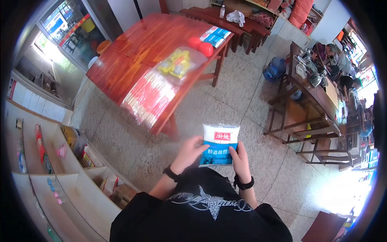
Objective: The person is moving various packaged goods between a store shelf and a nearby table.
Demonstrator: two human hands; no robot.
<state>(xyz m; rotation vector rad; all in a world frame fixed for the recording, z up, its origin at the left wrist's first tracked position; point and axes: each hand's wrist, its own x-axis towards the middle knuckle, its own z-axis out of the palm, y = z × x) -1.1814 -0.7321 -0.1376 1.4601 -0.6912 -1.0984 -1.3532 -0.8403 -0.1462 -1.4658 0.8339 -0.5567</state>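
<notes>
A blue and white bag of salt [220, 144] is held upright in front of my chest, its printed face turned towards me. My left hand [191, 150] grips its left edge, thumb on the front. On the right edge, my right hand [240, 158] is closed the same way; the fingers behind the bag are hidden. More blue and white bags [216, 37] lie on the far corner of the red wooden table [133, 44]. Two red round things [205, 49], a clear bag with yellow items [176, 64] and a pack of red and white sticks [150, 97] lie along its near edge.
Shelves [72, 193] with a few small goods stand at my lower left. A dark wooden table [310, 88] with metalware, stools and several people is at the right. A blue water jug [275, 68] stands on the floor. Benches [209, 16] line the back.
</notes>
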